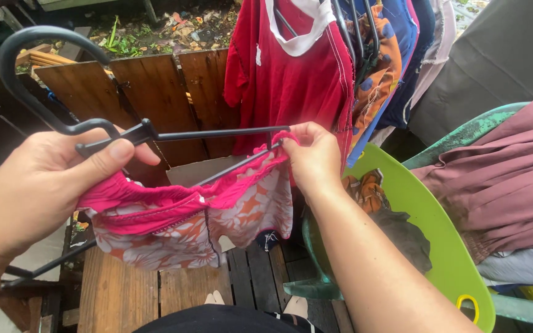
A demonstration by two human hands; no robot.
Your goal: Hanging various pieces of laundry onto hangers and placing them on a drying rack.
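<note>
My left hand (38,185) grips a black plastic hanger (44,111) at the base of its hook, thumb pressed on the top bar. A small pink garment with an orange and white flower print (180,222) hangs over the hanger's lower bar. My right hand (313,157) pinches the pink waistband at the hanger's right end, where the garment meets the hanger's corner. The hanger is tilted, its hook up at the left.
A red shirt (291,80) and several other clothes hang on hangers just behind. A lime green basin (433,228) with crumpled clothes stands at the right, next to folded maroon cloth (507,179) on a green chair. Wooden fence boards (155,92) and decking (118,296) lie below.
</note>
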